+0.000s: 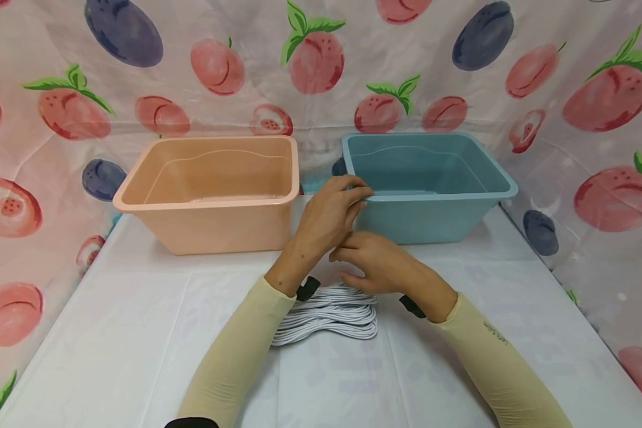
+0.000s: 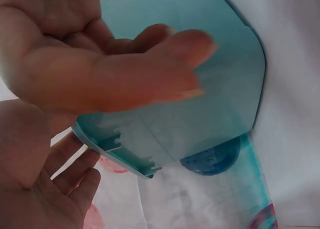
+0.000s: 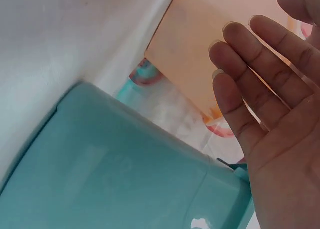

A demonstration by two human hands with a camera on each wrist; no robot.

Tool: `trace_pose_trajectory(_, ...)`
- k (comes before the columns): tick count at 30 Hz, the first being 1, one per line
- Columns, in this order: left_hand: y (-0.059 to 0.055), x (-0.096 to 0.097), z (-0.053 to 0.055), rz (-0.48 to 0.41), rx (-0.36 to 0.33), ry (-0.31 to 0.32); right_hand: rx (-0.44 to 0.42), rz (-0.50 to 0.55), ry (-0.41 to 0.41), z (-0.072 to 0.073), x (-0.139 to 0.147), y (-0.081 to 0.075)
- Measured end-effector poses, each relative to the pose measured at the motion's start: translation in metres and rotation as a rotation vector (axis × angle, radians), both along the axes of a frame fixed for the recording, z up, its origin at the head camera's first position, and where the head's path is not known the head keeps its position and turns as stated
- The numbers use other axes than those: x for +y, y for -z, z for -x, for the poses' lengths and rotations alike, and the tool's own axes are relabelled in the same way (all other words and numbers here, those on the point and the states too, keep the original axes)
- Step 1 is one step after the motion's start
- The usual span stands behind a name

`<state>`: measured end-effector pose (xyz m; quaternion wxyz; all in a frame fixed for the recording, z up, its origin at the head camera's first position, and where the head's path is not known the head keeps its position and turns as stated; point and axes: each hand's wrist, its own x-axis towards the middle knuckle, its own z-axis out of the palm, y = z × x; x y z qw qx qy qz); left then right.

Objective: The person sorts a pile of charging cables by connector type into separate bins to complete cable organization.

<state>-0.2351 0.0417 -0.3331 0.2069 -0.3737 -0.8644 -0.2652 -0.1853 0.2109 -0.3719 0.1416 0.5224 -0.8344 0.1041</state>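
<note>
My left hand [image 1: 329, 208] reaches to the near left corner of the blue bin [image 1: 428, 217], fingers loosely bent and overlapping its rim. Just below it, my right hand [image 1: 377, 261] is crossed close under the left one, fingers pointing left above the white cord bundle [image 1: 331, 312]. In the right wrist view the right palm [image 3: 290, 134] faces the camera, its fingers relaxed with nothing in them. The left wrist view has the left hand [image 2: 30, 169] behind, its fingers spread by the bin's rim, while the blurred right hand [image 2: 110, 79] crosses in front.
An orange bin [image 1: 219, 229] stands left of the blue one, with a narrow gap between them. Both rest on a white-covered table [image 1: 101, 345]. A fruit-print cloth [image 1: 321, 101] hangs behind and along the sides. Dark wrist straps [image 1: 413, 306] show on both arms.
</note>
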Motion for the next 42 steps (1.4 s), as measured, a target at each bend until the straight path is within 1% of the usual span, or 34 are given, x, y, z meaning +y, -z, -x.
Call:
trace_pose_trajectory(7, 0.001, 0.000, 0.000, 0.007, -0.001, -0.004, -0.069, -0.031, 0.003, -0.003, -0.006, 0.007)
trace_pose_trajectory(13, 0.001, 0.000, 0.001, 0.010, 0.006, 0.006, -0.118, -0.069, 0.014, -0.004, -0.012, 0.012)
trace_pose_trajectory(22, 0.001, 0.000, 0.001, 0.008, 0.005, 0.011, -0.153, -0.095, 0.026, -0.006, -0.018, 0.016)
trace_pose_trajectory(27, 0.001, 0.000, 0.001, 0.002, 0.007, 0.014, -0.168, -0.096, 0.002, -0.007, -0.021, 0.017)
trace_pose_trajectory(32, 0.002, 0.000, 0.001, 0.001, 0.007, 0.013, -0.190, -0.126, -0.014, -0.008, -0.023, 0.020)
trace_pose_trajectory(37, 0.002, 0.000, 0.001, -0.003, 0.008, 0.011, -0.180, -0.135, -0.014, -0.010, -0.025, 0.022)
trace_pose_trajectory(42, 0.003, 0.000, 0.000, -0.008, 0.013, 0.010, -0.135, -0.128, -0.029, -0.011, -0.028, 0.024)
